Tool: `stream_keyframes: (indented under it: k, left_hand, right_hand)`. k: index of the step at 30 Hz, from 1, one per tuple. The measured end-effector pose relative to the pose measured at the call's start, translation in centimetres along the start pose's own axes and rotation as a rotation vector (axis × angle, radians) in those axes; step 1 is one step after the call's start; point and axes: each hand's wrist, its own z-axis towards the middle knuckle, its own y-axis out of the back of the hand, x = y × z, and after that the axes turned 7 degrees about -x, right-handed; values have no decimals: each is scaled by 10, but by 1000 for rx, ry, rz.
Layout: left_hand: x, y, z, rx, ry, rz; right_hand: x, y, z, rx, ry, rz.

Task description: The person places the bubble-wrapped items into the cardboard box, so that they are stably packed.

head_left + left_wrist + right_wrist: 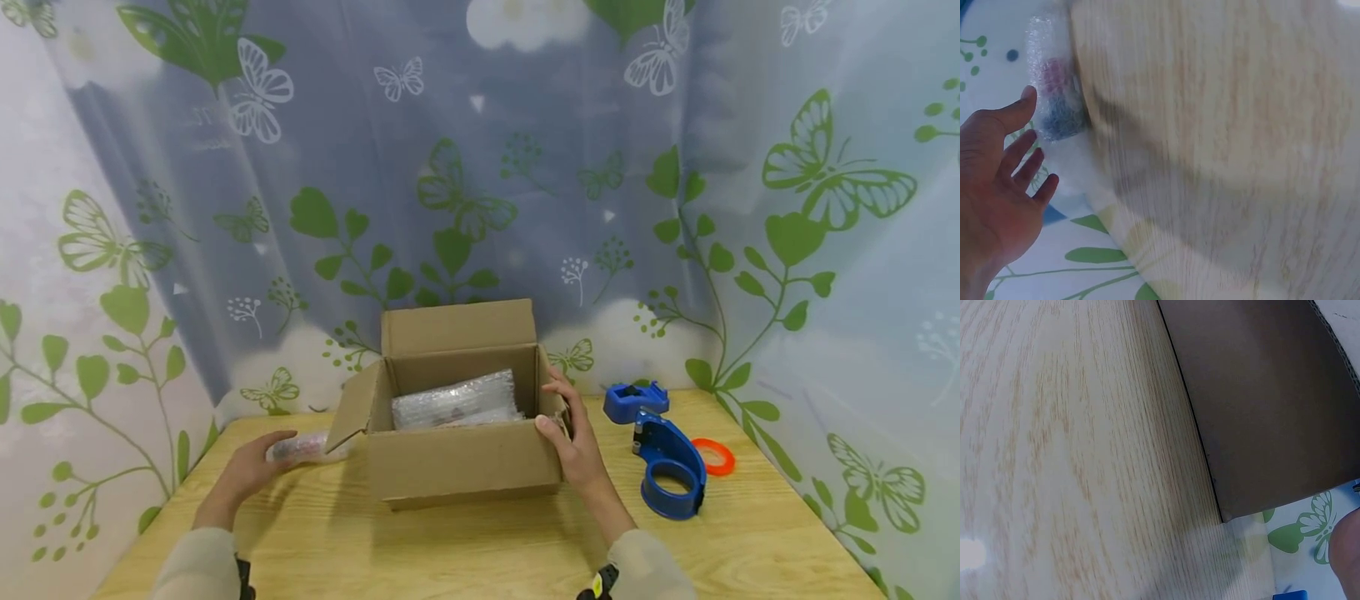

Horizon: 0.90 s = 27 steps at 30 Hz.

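An open cardboard box stands mid-table with its flaps raised or folded outward. Inside lie bubble-wrapped packages. My right hand grips the box at its right front corner, thumb towards the front and fingers along the right side. In the right wrist view, the brown box wall fills the upper right, and only a bit of the hand shows. My left hand is at the near end of another bubble-wrapped item, pink and dark under the wrap. Its fingers are spread and relaxed; contact is unclear.
Right of the box are a blue tape dispenser, a smaller blue dispenser behind it, and a roll of orange-red tape. A patterned curtain hangs behind the wooden table.
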Motion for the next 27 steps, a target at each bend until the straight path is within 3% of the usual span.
stream_keyframes:
  k: [4, 15, 27]
  left_hand:
    - [2, 0, -2, -30, -24, 68]
    - [-1, -1, -9, -76, -5, 183]
    - [15, -12, -14, -104, -122, 160]
  right_hand:
    - [0, 1, 1, -2, -13, -9]
    - [-1, 1, -1, -6, -11, -15]
    - [0, -1, -1, -4, -12, -11]
